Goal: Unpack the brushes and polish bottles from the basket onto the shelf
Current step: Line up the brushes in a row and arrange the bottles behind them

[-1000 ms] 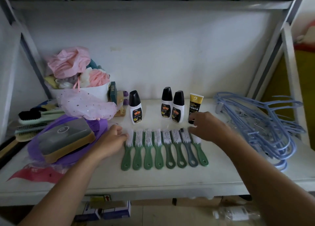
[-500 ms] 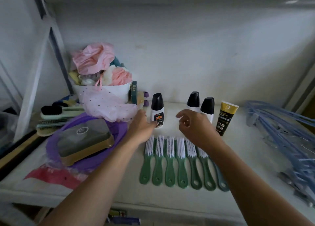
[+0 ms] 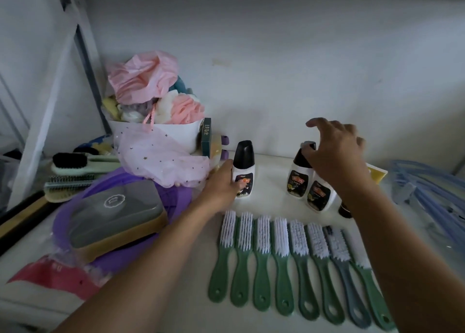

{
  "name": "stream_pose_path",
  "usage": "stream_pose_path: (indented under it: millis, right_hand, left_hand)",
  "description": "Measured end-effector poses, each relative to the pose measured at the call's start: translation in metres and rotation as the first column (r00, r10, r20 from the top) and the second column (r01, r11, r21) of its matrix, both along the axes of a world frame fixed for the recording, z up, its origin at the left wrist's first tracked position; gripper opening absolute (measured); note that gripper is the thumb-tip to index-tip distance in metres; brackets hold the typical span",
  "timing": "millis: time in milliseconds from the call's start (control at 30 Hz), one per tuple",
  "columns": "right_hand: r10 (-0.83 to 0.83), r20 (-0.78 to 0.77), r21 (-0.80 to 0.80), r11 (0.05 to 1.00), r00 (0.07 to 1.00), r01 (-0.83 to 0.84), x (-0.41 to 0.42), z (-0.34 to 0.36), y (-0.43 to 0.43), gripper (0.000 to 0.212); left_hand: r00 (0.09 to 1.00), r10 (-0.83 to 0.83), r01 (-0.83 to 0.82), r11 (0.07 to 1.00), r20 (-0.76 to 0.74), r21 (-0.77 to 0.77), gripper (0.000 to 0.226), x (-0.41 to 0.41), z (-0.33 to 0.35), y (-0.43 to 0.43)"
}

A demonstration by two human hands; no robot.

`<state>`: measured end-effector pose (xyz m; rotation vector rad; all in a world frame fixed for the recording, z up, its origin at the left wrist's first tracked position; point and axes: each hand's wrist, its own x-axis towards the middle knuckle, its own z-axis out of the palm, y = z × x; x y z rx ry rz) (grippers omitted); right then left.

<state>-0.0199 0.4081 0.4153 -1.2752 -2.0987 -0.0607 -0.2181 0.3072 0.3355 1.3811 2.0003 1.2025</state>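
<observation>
Arranging step: brushes [image 3: 276,242] lie in a row on the shelf [image 3: 270,189], bottles upright behind. Left hand [image 3: 221,185] curls round lone polish bottle [image 3: 243,174]; right hand [image 3: 336,156] pinches cap of rear paired bottle [image 3: 297,179], index lifted. Next, probably: slide bottles together, keeping them upright

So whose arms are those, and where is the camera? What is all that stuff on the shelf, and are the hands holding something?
Those are a person's two arms, no machine. The camera sits on their head and looks down, so you see what they see. On the white shelf lie eight plastic brushes with white bristles in a row. Behind them stand three white polish bottles with black caps. The left hand grips the lone bottle; the right hand curls its fingers over the caps of the other two. A purple basket on the left holds a big grey-topped brush.
</observation>
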Motion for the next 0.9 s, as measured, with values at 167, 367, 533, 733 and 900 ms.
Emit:
stream_pose_path:
  millis: [167,367,533,733,900]
  right_hand:
    - [0.001,0.225,-0.099,0.995,0.974,0.022,-0.008,-0.004,0.008,0.039]
    - [0.034,0.289,-0.111,0.994,0.957,-0.002,-0.013,0.007,0.007,0.034]
    - [0.151,0.272,-0.173,0.979,0.951,-0.106,-0.022,0.008,-0.001,0.041]
    - [0.311,0.106,-0.343,0.903,0.944,-0.259,-0.037,0.005,-0.008,0.041]
    - [0.326,-0.044,-0.427,0.848,0.944,-0.313,-0.042,-0.002,-0.011,0.041]
  left_hand:
    - [0.998,-0.044,0.045,0.999,0.051,-0.025,0.047,-0.011,0.0,0.001]
    - [0.996,-0.015,0.015,1.0,0.092,0.003,0.053,-0.01,-0.005,0.001]
    - [0.997,0.024,-0.031,0.994,0.07,0.101,0.049,-0.001,-0.008,0.003]
    - [1.0,0.013,-0.014,0.999,0.022,0.052,0.051,-0.005,-0.007,0.003]
    - [0.996,0.041,-0.043,0.999,0.076,0.028,0.049,-0.008,-0.009,0.001]
